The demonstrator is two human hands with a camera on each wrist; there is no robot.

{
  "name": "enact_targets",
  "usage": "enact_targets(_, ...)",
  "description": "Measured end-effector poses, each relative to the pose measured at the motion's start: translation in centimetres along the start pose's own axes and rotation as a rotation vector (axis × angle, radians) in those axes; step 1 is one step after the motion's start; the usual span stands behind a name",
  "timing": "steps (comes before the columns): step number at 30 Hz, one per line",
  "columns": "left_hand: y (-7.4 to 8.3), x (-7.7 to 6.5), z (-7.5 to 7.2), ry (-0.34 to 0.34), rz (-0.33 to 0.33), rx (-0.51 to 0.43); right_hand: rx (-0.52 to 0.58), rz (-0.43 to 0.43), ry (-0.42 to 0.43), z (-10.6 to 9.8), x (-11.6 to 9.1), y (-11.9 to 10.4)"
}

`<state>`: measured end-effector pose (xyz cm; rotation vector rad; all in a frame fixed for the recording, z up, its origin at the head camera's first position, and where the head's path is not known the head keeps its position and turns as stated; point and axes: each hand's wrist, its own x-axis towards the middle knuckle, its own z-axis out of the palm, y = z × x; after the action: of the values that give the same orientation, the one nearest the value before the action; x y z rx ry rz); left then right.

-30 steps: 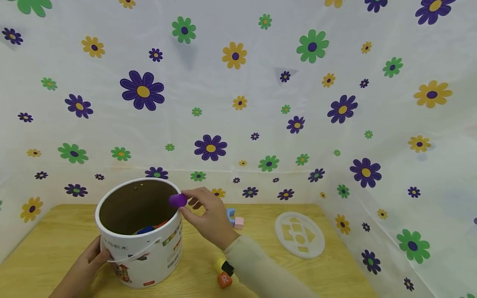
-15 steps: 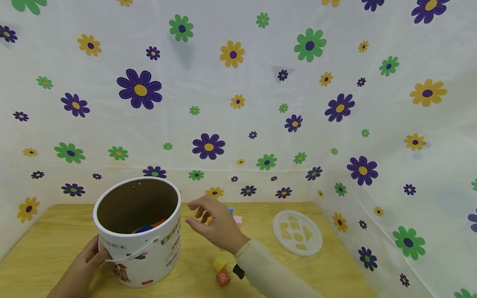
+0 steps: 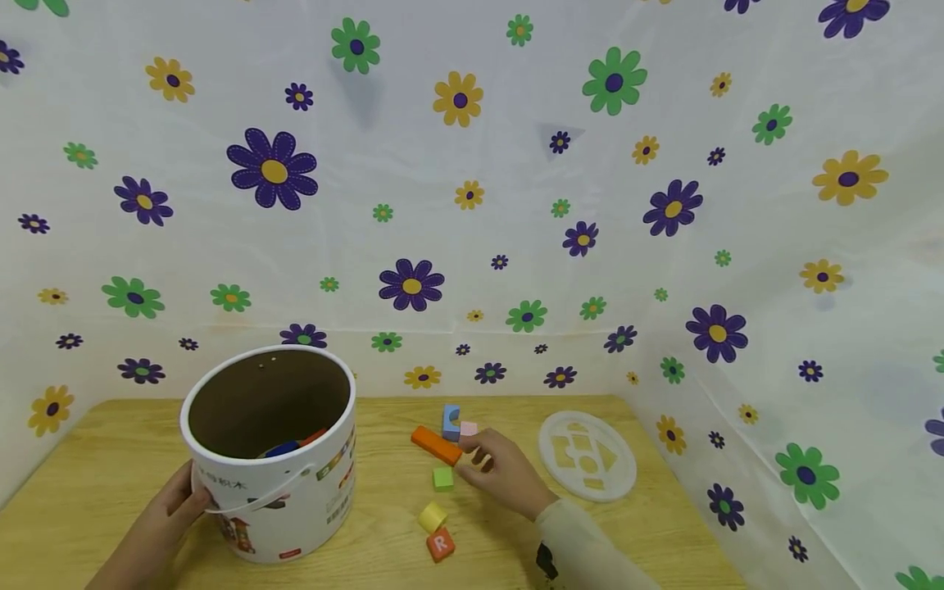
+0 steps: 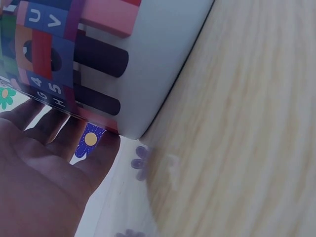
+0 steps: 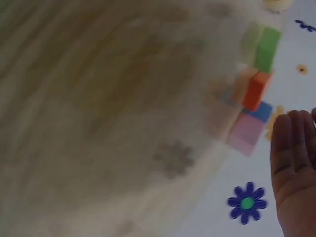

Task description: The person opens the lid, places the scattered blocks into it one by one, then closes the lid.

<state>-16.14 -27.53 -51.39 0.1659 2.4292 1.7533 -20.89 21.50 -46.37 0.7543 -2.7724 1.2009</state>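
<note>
A white bucket (image 3: pixel 295 500) with printed pictures stands on the left of the table, its top uncovered. Blue and red pieces (image 3: pixel 283 448) show inside. My left hand (image 3: pixel 165 520) rests against the bucket's left side; in the left wrist view its fingers (image 4: pixel 101 155) stretch out to the wall. My right hand (image 3: pixel 509 471) is at the right end of an orange bar block (image 3: pixel 435 445), thumb and fingertips parted. A pink cube (image 3: pixel 468 429) and a blue block with a curved notch (image 3: pixel 451 422) lie just behind. The right wrist view shows straight fingers (image 5: pixel 284 148) apart from the blocks.
A green cube (image 3: pixel 443 479), a yellow block (image 3: pixel 433 517) and a red block with a letter R (image 3: pixel 441 544) lie in front of the orange bar. On the right is a round white lid (image 3: pixel 619 483) with shape cutouts. A flowered sheet (image 3: pixel 501 164) encloses the table.
My right hand held a purple block at the bucket's rim; it let go, and that block is out of sight. The hand has moved right and down to the orange bar. My left hand stays put.
</note>
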Motion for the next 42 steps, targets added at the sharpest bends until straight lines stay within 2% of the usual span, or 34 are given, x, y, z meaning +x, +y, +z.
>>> enact_targets(2,0.1,0.0,-0.1,-0.002,-0.005,-0.004,-0.002,0.063,-0.051,0.0,-0.3,0.9)
enact_targets(5,0.1,0.1,-0.2,-0.013,-0.029,-0.014,-0.038,0.108,-0.143,0.1,-0.5,1.7)
enact_targets(10,0.4,0.1,-0.2,-0.011,-0.053,0.002,-0.089,0.072,-0.238,0.2,-0.4,1.6)
enact_targets(14,0.7,0.0,-0.2,-0.002,-0.044,0.036,-0.109,0.065,-0.255,0.3,0.2,1.2)
enact_targets(21,0.3,-0.2,0.0,0.009,0.014,-0.029,-0.145,0.081,-0.271,0.7,0.8,1.2)
enact_targets(29,0.2,-0.3,0.1,0.019,0.037,-0.031,-0.176,0.090,-0.283,0.9,1.1,1.2)
enact_targets(33,0.5,-0.4,0.0,-0.002,0.003,-0.026,-0.166,0.110,-0.270,1.0,1.2,1.3)
enact_targets(42,1.0,-0.3,0.0,-0.001,-0.057,0.033,-0.177,0.191,-0.230,1.6,1.4,0.9)
